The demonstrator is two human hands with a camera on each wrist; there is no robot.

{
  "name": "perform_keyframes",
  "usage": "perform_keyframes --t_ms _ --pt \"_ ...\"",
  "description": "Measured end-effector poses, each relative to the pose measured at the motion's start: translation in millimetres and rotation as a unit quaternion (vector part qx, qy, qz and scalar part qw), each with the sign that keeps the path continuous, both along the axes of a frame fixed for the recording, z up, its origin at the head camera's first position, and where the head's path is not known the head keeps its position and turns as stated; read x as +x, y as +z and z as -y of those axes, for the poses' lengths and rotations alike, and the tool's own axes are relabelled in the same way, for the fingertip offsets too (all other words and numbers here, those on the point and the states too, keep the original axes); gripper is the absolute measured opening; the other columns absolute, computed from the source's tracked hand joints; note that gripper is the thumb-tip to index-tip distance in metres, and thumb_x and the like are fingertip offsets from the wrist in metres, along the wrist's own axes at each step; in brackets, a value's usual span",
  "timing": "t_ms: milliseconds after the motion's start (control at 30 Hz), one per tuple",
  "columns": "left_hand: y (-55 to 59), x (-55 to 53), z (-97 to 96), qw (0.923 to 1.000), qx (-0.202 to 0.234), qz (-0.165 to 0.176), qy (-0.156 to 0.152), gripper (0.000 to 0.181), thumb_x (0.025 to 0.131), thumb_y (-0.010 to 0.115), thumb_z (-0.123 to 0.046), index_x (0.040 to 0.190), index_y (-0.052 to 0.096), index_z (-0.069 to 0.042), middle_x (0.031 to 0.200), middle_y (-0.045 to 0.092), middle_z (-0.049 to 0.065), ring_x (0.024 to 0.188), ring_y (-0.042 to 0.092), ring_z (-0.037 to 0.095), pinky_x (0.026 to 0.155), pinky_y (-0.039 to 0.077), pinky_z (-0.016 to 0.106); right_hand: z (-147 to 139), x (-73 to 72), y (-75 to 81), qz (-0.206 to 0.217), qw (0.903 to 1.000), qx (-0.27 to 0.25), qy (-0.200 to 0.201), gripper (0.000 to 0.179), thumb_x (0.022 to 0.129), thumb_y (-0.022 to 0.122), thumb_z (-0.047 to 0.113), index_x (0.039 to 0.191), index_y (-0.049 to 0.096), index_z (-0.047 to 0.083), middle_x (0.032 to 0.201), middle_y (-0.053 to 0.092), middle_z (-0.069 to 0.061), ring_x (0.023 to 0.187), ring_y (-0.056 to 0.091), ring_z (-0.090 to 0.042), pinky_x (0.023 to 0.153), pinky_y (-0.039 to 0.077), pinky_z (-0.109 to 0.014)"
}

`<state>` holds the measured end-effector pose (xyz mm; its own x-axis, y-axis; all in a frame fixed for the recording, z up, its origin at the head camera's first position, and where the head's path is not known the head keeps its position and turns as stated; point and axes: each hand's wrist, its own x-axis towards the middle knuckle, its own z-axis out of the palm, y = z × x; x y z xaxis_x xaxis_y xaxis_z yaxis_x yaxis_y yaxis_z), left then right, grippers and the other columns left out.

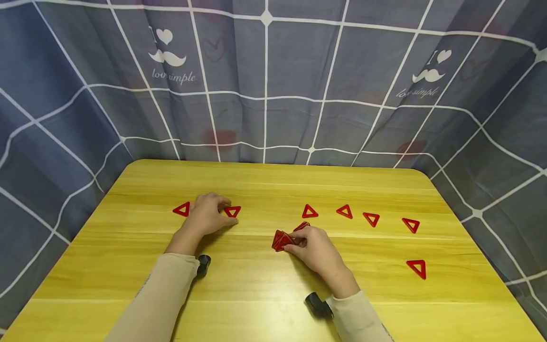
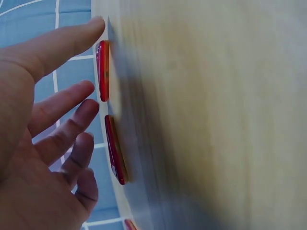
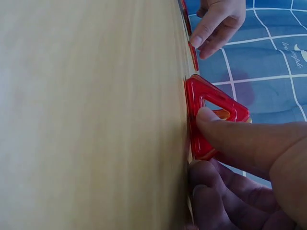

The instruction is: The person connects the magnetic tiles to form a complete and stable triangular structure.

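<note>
My left hand (image 1: pixel 207 213) hovers low over the table, thumb and fingers spread on either side of a red triangle frame (image 1: pixel 232 212). In the left wrist view the fingers are loosely bent and hold nothing; two red triangles (image 2: pixel 103 71) lie just beyond them. Another red triangle (image 1: pixel 182 209) lies left of that hand. Between thumb and fingers, my right hand (image 1: pixel 318 249) pinches a small bunch of overlapping red triangles (image 1: pixel 280 241), tilted up from the table in the right wrist view. Further red triangle pieces (image 1: pixel 302 226) show behind the right hand, partly hidden by it.
Along the table's right half lie several separate red triangles, among them one at the middle back (image 1: pixel 309 211) and one nearer the front right (image 1: pixel 417 269). The wooden table (image 1: pixel 256 294) ends at a grey-blue checked curtain (image 1: pixel 290 118) on three sides.
</note>
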<state>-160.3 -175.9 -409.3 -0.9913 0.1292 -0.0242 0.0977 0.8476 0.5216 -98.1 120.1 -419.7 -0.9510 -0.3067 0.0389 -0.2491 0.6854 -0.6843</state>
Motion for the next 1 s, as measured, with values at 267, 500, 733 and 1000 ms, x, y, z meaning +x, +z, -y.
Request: perform_keyframes --t_ms 267,500,733,1000 --pt "-2.4 -1.9 0.9 0.9996 0.019 0.022 0.002 0.048 0.08 0.086 -0.028 0.12 0.073 -0.005 0.12 0.067 0.014 0.118 0.048 0.041 0.1 0.028 0.059 -0.8 -0.6 -0.2 -0.009 1.0 0.004 0.001 0.012 0.084 0.083 0.016 0.096 0.08 0.013 0.079 0.066 0.009 0.07 0.056 -0.006 0.067 0.05 -0.027" --pt "-1.1 -1.8 -1.1 0.9977 0.048 0.044 -0.022 0.045 0.078 0.086 -0.023 0.118 0.074 -0.006 0.118 0.068 0.012 0.114 0.054 0.035 0.099 0.041 0.05 -1.1 -0.5 0.5 -0.001 0.9999 0.008 -0.013 0.021 0.084 0.084 0.018 0.103 0.08 0.009 0.087 0.07 0.005 0.074 0.059 -0.005 0.07 0.051 -0.029" --pt "5.0 12.7 -10.2 0.9908 0.086 0.066 -0.081 0.044 0.076 0.086 -0.016 0.118 0.075 -0.009 0.117 0.065 0.008 0.104 0.054 0.028 0.095 0.046 0.046 0.7 0.0 1.3 -0.009 0.9994 0.023 -0.024 0.021 0.083 0.085 0.018 0.101 0.081 0.01 0.087 0.071 0.006 0.075 0.06 -0.005 0.072 0.052 -0.03" --pt "11.2 36.5 -37.0 0.9665 0.127 0.087 -0.205 0.044 0.074 0.087 -0.008 0.116 0.075 -0.008 0.107 0.062 -0.001 0.09 0.053 0.024 0.078 0.048 0.038 0.9 0.7 1.8 -0.013 0.9984 -0.005 -0.055 0.016 0.08 0.086 0.013 0.092 0.079 0.007 0.08 0.07 0.005 0.068 0.063 -0.004 0.068 0.054 -0.029"
